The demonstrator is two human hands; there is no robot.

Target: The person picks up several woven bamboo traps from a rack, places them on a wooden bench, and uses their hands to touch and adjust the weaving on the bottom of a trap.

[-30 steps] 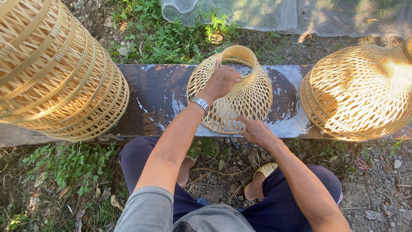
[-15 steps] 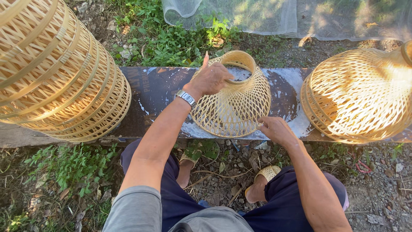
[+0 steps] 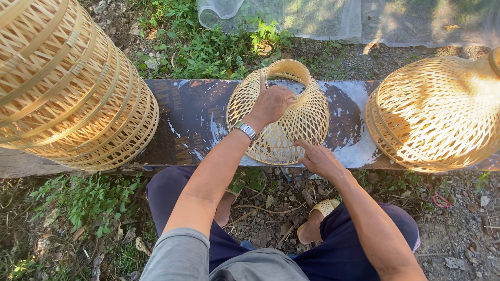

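Observation:
A small woven bamboo basket [image 3: 307,117], bell-shaped with a round open neck, lies on a dark worn board [image 3: 192,117]. My left hand [image 3: 273,101], with a metal wristwatch on the wrist, grips the basket over its upper side near the neck. My right hand [image 3: 317,157] rests at the basket's wide lower rim, fingers touching the weave at the board's front edge.
A stack of large woven baskets [image 3: 67,88] lies at the left on the board. Another large woven basket [image 3: 437,114] lies at the right. White netting [image 3: 333,18] and weeds are behind the board. My knees and sandalled feet are on gravel below.
The small basket has been turned and shifted on the board. My left hand moved over its top toward the neck, and my right hand moved along the lower rim.

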